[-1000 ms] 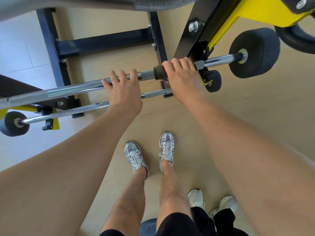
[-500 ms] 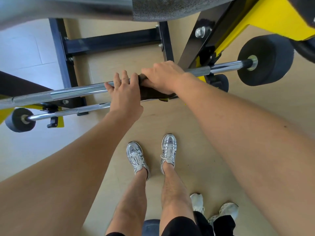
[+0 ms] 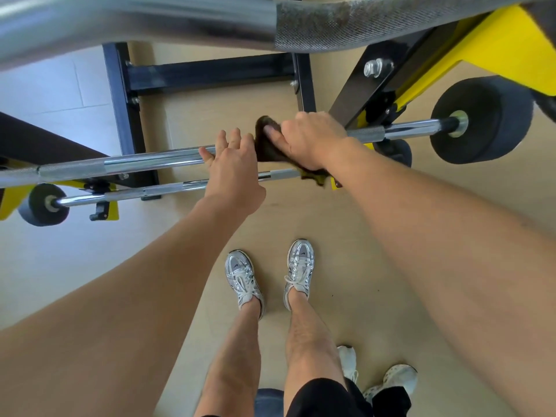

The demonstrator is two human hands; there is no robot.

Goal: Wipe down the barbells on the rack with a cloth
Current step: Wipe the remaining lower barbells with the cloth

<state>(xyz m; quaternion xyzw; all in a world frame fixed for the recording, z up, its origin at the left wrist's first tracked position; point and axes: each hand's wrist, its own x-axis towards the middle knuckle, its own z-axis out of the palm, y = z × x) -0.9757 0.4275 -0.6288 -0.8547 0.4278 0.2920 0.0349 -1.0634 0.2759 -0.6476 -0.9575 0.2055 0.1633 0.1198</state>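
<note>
A chrome barbell (image 3: 135,164) with black end weights lies across the black and yellow rack (image 3: 421,70). My right hand (image 3: 310,139) grips a dark brown cloth (image 3: 267,145) wrapped over the bar near its middle. Just to the left of the cloth, my left hand (image 3: 231,167) holds the same bar with its fingers curled over the top. A second, lower barbell (image 3: 168,189) runs below, partly hidden by my left hand. A third bar (image 3: 346,22) with rough knurling crosses the top of the view, very close and blurred.
The black rack frame (image 3: 210,72) stands on a tan floor behind the bars. A black round weight (image 3: 481,121) caps the bar's right end, a smaller one (image 3: 40,204) the lower bar's left end. My feet in silver shoes (image 3: 240,275) stand below; another person's white shoes (image 3: 391,380) are behind.
My right hand has slid the cloth left along the bar, from near the rack upright toward my left hand. The left hand has kept its hold on the bar.
</note>
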